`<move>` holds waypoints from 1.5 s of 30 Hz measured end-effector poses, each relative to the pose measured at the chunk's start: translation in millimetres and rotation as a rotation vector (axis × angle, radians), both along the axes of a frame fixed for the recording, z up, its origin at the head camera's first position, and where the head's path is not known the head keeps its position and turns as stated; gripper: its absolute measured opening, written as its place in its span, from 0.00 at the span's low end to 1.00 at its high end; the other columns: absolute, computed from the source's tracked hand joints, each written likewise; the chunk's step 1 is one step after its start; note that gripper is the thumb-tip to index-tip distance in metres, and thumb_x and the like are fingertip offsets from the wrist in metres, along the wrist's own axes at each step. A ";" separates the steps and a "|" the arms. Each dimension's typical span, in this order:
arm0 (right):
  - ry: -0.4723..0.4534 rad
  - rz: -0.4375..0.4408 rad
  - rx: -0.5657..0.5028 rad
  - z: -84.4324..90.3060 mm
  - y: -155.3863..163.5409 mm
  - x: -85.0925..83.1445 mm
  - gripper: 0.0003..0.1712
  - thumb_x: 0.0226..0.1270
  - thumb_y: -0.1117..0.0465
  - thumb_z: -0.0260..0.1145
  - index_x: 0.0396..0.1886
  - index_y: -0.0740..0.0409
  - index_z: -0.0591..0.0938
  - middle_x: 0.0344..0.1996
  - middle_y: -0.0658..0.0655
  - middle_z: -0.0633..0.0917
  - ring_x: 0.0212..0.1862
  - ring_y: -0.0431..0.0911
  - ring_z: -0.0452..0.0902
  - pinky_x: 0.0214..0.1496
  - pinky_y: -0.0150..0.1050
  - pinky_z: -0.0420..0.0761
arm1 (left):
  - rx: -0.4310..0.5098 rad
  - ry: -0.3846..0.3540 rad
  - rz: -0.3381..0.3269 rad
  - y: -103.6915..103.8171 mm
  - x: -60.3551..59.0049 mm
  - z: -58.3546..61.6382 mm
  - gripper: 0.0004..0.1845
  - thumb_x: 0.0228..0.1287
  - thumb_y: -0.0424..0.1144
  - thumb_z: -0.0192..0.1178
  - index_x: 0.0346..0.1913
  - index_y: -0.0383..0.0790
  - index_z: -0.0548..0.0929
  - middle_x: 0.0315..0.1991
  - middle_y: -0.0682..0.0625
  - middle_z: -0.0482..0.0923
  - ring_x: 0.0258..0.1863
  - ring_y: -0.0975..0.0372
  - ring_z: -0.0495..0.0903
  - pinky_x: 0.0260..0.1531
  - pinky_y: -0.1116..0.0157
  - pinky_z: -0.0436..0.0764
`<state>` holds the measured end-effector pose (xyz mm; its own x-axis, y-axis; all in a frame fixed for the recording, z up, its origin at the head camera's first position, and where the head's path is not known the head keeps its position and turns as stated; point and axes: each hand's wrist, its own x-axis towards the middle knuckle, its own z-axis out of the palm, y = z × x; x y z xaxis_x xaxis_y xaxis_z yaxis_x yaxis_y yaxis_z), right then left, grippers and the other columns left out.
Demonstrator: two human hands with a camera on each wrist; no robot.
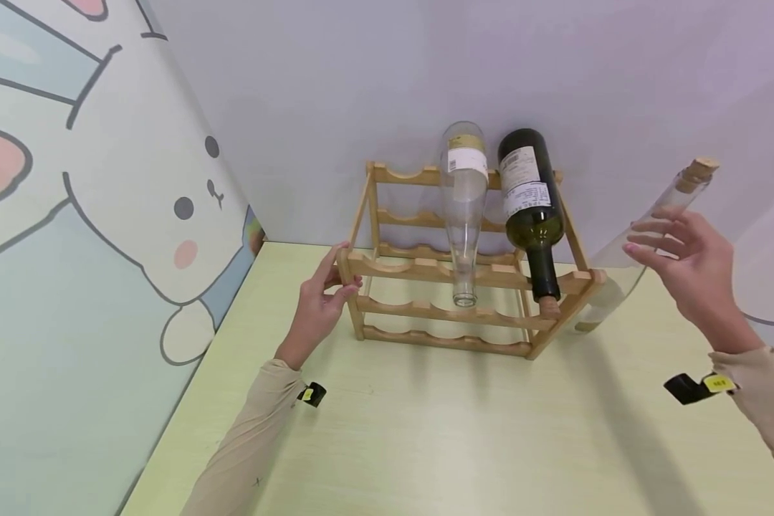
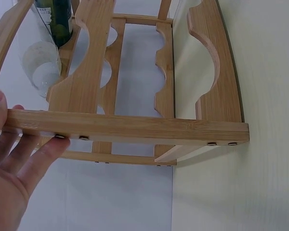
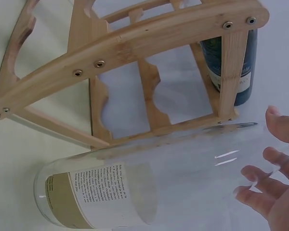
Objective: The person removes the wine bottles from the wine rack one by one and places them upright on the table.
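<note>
A wooden wine rack (image 1: pixel 419 271) stands against the back wall. My left hand (image 1: pixel 319 304) holds its left end, the thumb on one side of the end rail (image 2: pixel 135 126) and the fingers on the other. Right of the rack, a clear glass bottle (image 1: pixel 609 290) with a cork stands on the table. My right hand (image 1: pixel 699 265) is at its upper part, fingers spread, the thumb seemingly off the glass. In the rack lie an uncorked clear bottle (image 1: pixel 467 208) and a dark green bottle (image 1: pixel 532 193) stopped with a cork, both necks toward me.
The pale yellow tabletop (image 1: pixel 387 430) extends in front of the rack. A plain pale wall (image 1: pixel 309 107) rises behind it. At the left stands a wall panel (image 1: pixel 129 179) with a cartoon rabbit. The right-hand bottle is close beside the rack's right end.
</note>
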<state>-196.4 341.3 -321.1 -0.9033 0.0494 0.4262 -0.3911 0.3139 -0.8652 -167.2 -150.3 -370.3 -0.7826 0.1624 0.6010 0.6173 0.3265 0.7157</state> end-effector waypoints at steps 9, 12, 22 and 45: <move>0.006 -0.049 0.000 -0.7 -2.1 -19.6 0.29 0.50 0.79 0.69 0.54 0.62 0.76 0.41 0.48 0.85 0.38 0.36 0.83 0.38 0.22 0.80 | -0.008 -0.002 0.004 -0.7 0.2 0.1 0.34 0.58 0.21 0.61 0.67 0.32 0.63 0.35 0.35 0.81 0.36 0.48 0.83 0.32 0.56 0.85; 0.007 -0.073 0.004 -2.6 -4.3 -24.9 0.28 0.51 0.77 0.70 0.54 0.61 0.76 0.40 0.47 0.85 0.38 0.35 0.82 0.37 0.22 0.80 | -0.007 0.000 -0.001 -0.1 0.8 0.7 0.34 0.58 0.21 0.60 0.67 0.32 0.63 0.35 0.35 0.81 0.36 0.49 0.83 0.33 0.57 0.85; -0.019 -0.117 0.047 -12.2 -4.5 -40.2 0.28 0.54 0.74 0.69 0.56 0.57 0.75 0.42 0.47 0.83 0.39 0.33 0.81 0.37 0.21 0.79 | -0.012 0.015 -0.006 2.1 0.3 1.7 0.33 0.57 0.21 0.61 0.66 0.31 0.63 0.34 0.36 0.81 0.36 0.49 0.83 0.33 0.57 0.85; 0.001 -0.153 0.105 -25.0 -6.6 -54.3 0.30 0.56 0.71 0.69 0.59 0.54 0.73 0.43 0.43 0.81 0.40 0.30 0.79 0.38 0.18 0.76 | -0.008 -0.021 -0.003 1.7 3.6 2.9 0.33 0.58 0.21 0.60 0.67 0.32 0.63 0.35 0.33 0.81 0.37 0.47 0.83 0.33 0.54 0.85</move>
